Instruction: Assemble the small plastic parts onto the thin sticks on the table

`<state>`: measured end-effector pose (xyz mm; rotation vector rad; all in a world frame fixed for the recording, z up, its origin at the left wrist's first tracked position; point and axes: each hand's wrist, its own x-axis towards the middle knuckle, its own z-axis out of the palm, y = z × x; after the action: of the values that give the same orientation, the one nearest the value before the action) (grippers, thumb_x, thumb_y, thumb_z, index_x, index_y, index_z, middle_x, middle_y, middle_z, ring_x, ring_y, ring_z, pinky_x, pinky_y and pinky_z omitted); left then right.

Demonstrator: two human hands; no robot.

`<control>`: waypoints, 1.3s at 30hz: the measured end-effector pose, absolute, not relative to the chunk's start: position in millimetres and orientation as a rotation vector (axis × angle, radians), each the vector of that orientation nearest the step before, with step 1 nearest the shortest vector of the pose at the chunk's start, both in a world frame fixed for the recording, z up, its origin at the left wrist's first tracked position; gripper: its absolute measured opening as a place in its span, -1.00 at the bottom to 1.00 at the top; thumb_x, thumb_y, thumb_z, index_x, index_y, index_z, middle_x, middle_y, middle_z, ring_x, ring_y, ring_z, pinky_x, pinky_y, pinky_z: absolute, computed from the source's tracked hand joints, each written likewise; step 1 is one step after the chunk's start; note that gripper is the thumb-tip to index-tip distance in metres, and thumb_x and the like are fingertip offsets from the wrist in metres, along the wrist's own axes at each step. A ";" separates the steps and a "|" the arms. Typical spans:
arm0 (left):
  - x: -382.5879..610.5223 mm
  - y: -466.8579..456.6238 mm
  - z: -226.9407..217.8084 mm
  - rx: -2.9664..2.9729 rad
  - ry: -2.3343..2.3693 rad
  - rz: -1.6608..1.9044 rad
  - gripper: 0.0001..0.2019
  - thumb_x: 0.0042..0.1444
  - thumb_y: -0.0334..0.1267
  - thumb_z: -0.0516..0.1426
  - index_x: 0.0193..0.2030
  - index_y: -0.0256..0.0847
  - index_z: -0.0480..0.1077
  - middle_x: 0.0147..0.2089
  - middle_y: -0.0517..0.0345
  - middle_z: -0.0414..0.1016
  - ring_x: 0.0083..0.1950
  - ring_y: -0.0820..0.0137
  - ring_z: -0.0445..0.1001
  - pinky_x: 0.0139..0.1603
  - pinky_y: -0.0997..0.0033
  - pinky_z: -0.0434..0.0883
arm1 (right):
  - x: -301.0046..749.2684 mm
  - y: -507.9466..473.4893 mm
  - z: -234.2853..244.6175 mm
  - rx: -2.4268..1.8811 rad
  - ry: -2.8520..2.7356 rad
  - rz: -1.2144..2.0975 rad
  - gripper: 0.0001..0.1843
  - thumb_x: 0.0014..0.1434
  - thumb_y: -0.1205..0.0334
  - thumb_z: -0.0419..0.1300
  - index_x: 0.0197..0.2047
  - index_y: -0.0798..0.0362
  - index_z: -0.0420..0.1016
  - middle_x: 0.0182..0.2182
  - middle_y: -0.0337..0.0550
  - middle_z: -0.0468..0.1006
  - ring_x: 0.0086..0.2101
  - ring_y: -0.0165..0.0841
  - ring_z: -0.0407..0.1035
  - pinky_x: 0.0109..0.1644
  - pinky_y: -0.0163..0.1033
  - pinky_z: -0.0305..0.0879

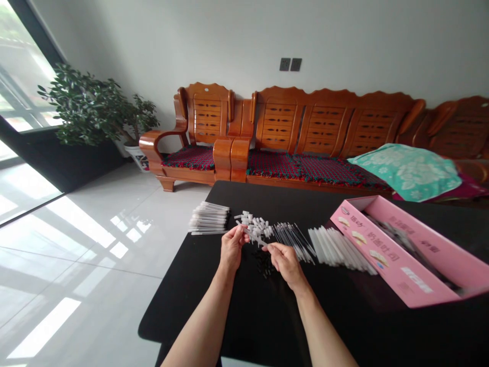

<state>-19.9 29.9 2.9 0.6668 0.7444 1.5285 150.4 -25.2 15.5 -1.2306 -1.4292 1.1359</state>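
Note:
My left hand (231, 250) is closed in a pinch on a small white plastic piece at the near edge of a pile of white plastic pieces (258, 223). Just to the right, the fingers of my right hand (286, 262) pinch another small white piece; its exact shape is too small to make out. Small black pieces (264, 265) lie on the table between my hands. Thin pen refills (292, 238) are spread beyond my right hand, with frosted white tubes (340, 248) to their right. On the left lies a row of slim pen-like sticks (209, 218).
The black table (183, 300) has its left edge beside the tiled floor. A pink cardboard box (385, 250) with dark contents stands on the right. Behind are a wooden sofa (324, 122) with a turquoise cloth (408, 171) and a potted plant (91, 104).

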 end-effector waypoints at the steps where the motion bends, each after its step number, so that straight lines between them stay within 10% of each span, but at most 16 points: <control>1: -19.9 29.8 2.7 0.670 0.745 1.525 -0.64 -0.10 -0.05 0.40 -0.30 -0.33 0.59 -0.52 0.17 0.47 -0.51 0.55 0.38 -0.44 0.56 0.33 | 151.0 -25.0 14.4 -1.227 -1.408 1.158 -0.45 0.24 -0.19 0.10 -0.24 0.20 0.55 -0.73 -0.39 0.13 -0.66 -0.51 -0.01 -0.58 -0.36 -0.13; 16: -13.6 27.3 5.6 0.542 0.839 1.590 -0.58 -0.24 -0.03 0.44 -0.36 -0.37 0.59 -0.52 0.18 0.48 -0.55 0.55 0.37 -0.47 0.53 0.36 | 149.2 -27.5 20.5 -1.254 -1.661 0.780 -0.56 0.32 -0.04 0.06 -0.36 0.11 0.54 -0.58 -0.27 0.28 -0.53 -0.43 0.14 -0.47 -0.33 0.04; 29: -29.4 36.2 4.7 0.476 0.864 1.659 -0.63 -0.18 -0.08 0.43 -0.39 -0.39 0.56 -0.48 0.13 0.48 -0.51 0.54 0.41 -0.46 0.55 0.41 | 152.1 -32.2 14.2 -1.284 -1.721 0.416 -0.63 0.34 0.05 0.06 -0.07 0.06 0.62 -0.27 0.02 0.65 -0.29 -0.21 0.53 -0.16 -0.22 0.39; 39: -20.4 24.2 3.9 0.836 1.002 1.531 -0.61 -0.05 0.00 0.36 -0.27 -0.34 0.63 -0.48 0.13 0.48 -0.51 0.49 0.37 -0.54 0.53 0.36 | 219.3 -23.9 8.0 -1.903 -1.141 -0.105 -0.49 0.24 -0.07 0.08 -0.10 0.13 0.69 -0.35 0.16 0.67 -0.32 -0.09 0.53 -0.24 -0.15 0.34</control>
<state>-20.4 24.2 3.9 0.8365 1.0020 1.5310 219.3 -23.9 8.0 -1.9028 -1.1407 -0.1046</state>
